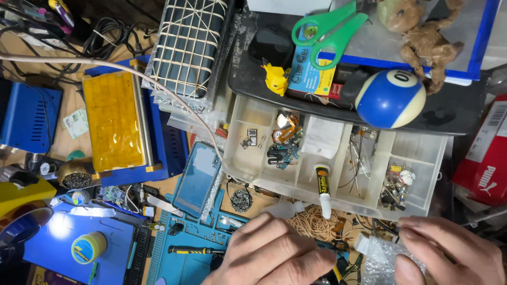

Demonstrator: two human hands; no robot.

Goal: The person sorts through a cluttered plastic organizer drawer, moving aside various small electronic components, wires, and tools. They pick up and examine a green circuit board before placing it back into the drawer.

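My left hand [274,253] lies low in the middle, fingers curled down over the cluttered bench near a heap of tan rubber bands [311,221]. At the bottom right, my right hand [454,253] pinches a piece of clear bubble wrap [377,261] between thumb and fingers. Whether the left hand also holds the wrap is hidden. Just above both hands stands a clear compartment box [422,158] of small parts, with a small glue tube [322,187] lying over its front edge.
A phone [196,178] leans by the box. A yellow-topped blue heating plate [113,121], a blue mat [190,264] with a screwdriver [190,250], a solder spool [88,247], green scissors [330,31], a blue billiard ball [391,98] and a red box [486,153] surround them.
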